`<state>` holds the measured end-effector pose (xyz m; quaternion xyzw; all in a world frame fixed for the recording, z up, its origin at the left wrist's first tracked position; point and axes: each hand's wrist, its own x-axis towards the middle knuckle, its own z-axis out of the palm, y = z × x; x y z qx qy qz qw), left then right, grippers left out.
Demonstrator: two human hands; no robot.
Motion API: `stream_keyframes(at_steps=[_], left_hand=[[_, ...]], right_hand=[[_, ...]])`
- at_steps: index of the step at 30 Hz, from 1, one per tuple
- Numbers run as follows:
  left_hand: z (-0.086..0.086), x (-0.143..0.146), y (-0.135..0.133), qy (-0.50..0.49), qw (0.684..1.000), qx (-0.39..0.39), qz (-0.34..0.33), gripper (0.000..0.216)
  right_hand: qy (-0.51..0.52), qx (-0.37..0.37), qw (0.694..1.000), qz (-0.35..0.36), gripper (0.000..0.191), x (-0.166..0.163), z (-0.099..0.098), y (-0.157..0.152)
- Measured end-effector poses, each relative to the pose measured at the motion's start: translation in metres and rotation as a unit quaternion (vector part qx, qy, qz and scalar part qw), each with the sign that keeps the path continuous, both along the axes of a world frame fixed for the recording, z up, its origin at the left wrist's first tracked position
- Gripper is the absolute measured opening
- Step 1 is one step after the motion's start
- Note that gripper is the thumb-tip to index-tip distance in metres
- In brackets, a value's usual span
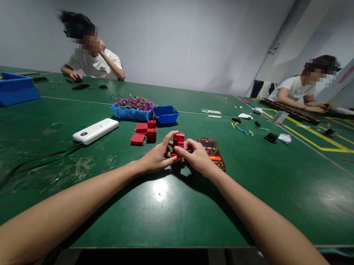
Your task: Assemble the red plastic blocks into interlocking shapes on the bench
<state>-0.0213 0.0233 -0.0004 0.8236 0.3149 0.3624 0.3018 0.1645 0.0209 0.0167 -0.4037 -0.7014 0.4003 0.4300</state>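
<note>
Between my two hands, just over the green table, is a small red block-shaped part (179, 138) with dark holes in its upper face. My left hand (160, 154) grips it from the left, fingers closed against its side. From the right, the thumb and fingers of my right hand (197, 155) pinch it. Whether it is one piece or several pressed together I cannot tell. Several similar red blocks (138, 139) lie in a loose group to the left of my hands. A phone (220, 161) with a lit timer screen lies beside my right hand.
A blue bin of thin coloured wires (130, 113) adjoins another blue bin (168, 116) beyond the blocks. A white power bank (96, 131) with a black cable lies left. A large blue tray (5, 91) stands far left. Two people sit across the green table (137, 228).
</note>
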Motion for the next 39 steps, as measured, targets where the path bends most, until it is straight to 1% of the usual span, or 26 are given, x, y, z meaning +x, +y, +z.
stream_keyframes(at_steps=[5, 9, 12, 14, 16, 18, 20, 21, 23, 25, 28, 30, 34, 39], left_hand=[[-0.001, 0.0, 0.001, 0.017, 1.0, 0.017, 0.006, 0.086], [-0.001, 0.001, 0.0, 0.043, 0.998, 0.043, 0.024, 0.089], [-0.002, 0.002, 0.0, 0.067, 0.994, 0.08, 0.042, 0.092], [-0.002, 0.002, -0.001, 0.093, 0.987, 0.109, 0.066, 0.093], [-0.002, 0.001, -0.002, 0.114, 0.978, 0.146, 0.096, 0.091], [-0.001, -0.001, -0.003, 0.107, 0.966, 0.201, 0.121, 0.084], [0.003, -0.004, -0.005, 0.074, 0.951, 0.269, 0.135, 0.075], [0.005, -0.005, -0.005, 0.068, 0.942, 0.298, 0.141, 0.074], [0.01, -0.007, -0.005, 0.079, 0.926, 0.328, 0.17, 0.069], [0.013, -0.009, -0.002, 0.104, 0.911, 0.321, 0.236, 0.064], [0.016, -0.013, 0.008, 0.135, 0.886, 0.277, 0.346, 0.064], [0.017, -0.017, 0.016, 0.159, 0.875, 0.238, 0.389, 0.067], [0.016, -0.028, 0.029, 0.211, 0.877, 0.148, 0.406, 0.073], [0.012, -0.029, 0.03, 0.285, 0.856, 0.057, 0.427, 0.088]], right_hand=[[-0.019, 0.005, 1.0, -0.006, 0.043, 0.001, -0.002, 0.002], [0.029, -0.005, 0.999, -0.024, 0.044, -0.001, -0.004, 0.001], [0.06, -0.026, 0.997, -0.03, 0.06, -0.003, -0.004, 0.0], [0.061, -0.029, 0.997, -0.025, 0.072, -0.003, -0.004, -0.001], [0.055, -0.023, 0.998, -0.017, 0.079, -0.003, -0.004, -0.001], [0.041, -0.027, 0.999, -0.017, 0.078, -0.003, -0.005, 0.0], [0.028, -0.037, 0.999, -0.025, 0.07, -0.003, -0.007, 0.002], [0.022, -0.042, 0.998, -0.031, 0.065, -0.003, -0.009, 0.003], [0.017, -0.037, 0.998, -0.039, 0.06, -0.002, -0.012, 0.004], [0.014, -0.033, 0.999, -0.038, 0.06, -0.001, -0.014, 0.005], [0.007, -0.035, 0.999, -0.034, 0.062, 0.003, -0.014, 0.004], [-0.002, -0.033, 0.999, -0.034, 0.062, 0.006, -0.013, 0.004], [-0.023, -0.027, 0.999, -0.039, 0.062, 0.009, -0.009, 0.002], [-0.032, -0.02, 0.999, -0.035, 0.062, 0.008, -0.005, -0.001]])
